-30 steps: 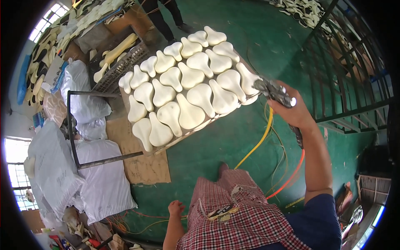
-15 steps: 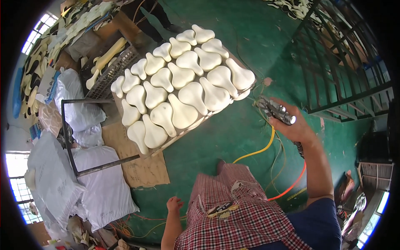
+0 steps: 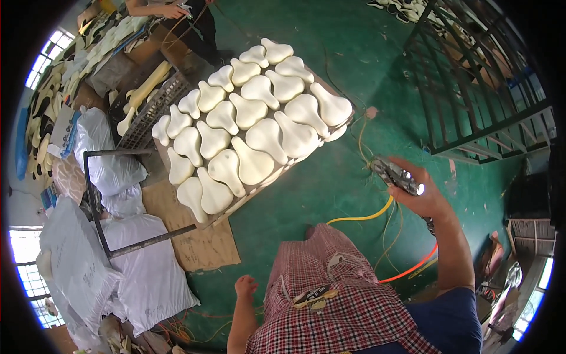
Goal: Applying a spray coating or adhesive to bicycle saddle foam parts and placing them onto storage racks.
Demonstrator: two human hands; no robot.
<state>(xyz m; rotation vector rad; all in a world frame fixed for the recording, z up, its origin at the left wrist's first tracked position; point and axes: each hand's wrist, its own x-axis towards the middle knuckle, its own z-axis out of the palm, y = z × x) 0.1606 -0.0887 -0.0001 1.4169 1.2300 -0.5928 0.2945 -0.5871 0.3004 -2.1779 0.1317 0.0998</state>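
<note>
My right hand is closed round a metallic spray gun, held over the floor to the right of the board. A yellow hose runs close by the gun; where it joins is hidden. In front of me, several cream bicycle saddle pads lie in rows on a flat board, their narrow noses turned various ways. One pad near the front has a small dark spot. My left hand hangs low beside my checked apron, fingers loosely bent and apart, holding nothing visible.
A metal frame juts left from under the board, above flattened cardboard. White sacks and a plastic crate stand left. A dark rack is at right. Hoses cross the green floor. Another person's hand shows at top.
My right hand and the spray gun have moved a little down and right, away from the board's corner. The other person's hands have come into view at the top.
</note>
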